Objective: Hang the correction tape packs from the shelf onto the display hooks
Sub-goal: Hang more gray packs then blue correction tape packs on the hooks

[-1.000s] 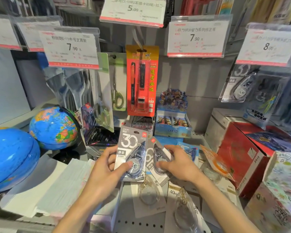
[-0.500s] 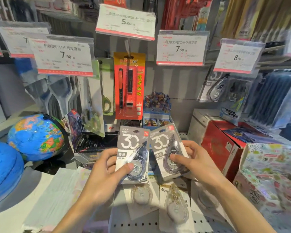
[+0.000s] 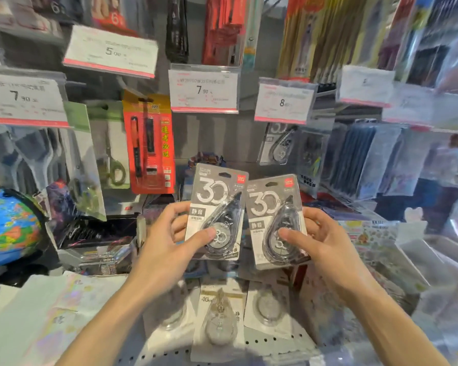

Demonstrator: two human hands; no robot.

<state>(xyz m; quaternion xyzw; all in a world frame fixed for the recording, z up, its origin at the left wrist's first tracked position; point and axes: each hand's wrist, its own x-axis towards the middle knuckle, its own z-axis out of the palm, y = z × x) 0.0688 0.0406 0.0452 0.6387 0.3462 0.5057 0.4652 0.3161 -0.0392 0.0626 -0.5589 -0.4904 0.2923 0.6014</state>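
Above and right of the hands hangs the matching correction tape pack, nearer the right hand, which like the left hand pinches an upright pack, hang-holes topmost.

2 grey "30" correction tape packs upright, side by side, right one tilted.

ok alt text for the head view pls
Two bare hands each hold up a grey "30" correction tape pack: left hand, left pack, right hand, right pack. Behind hang price tags and stationery; more packs lie below.
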